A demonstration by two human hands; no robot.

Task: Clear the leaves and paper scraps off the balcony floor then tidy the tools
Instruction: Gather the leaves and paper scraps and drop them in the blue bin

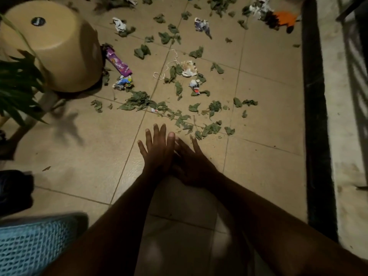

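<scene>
The tiled balcony floor fills most of the view. A black border strip runs along its right edge. An upturned tan bucket stands at the upper left, with a green plant partly in front of it. A blue mesh item sits at the lower left corner.

Both forearms reach in from the bottom edge and meet at the centre. The left hand is flat, fingers straight and spread, grasping nothing. The right hand lies against it, partly in shadow, fingers extended, also grasping nothing.

Leaves lie scattered over the floor ahead of the hands, the nearest just beyond the fingertips. Crumpled paper scraps lie among them, further from the hands. A purple wrapper lies against the bucket's rim. A white string lies beside the central scraps. An orange object lies at the top right, near the strip; what it is cannot be determined.
</scene>
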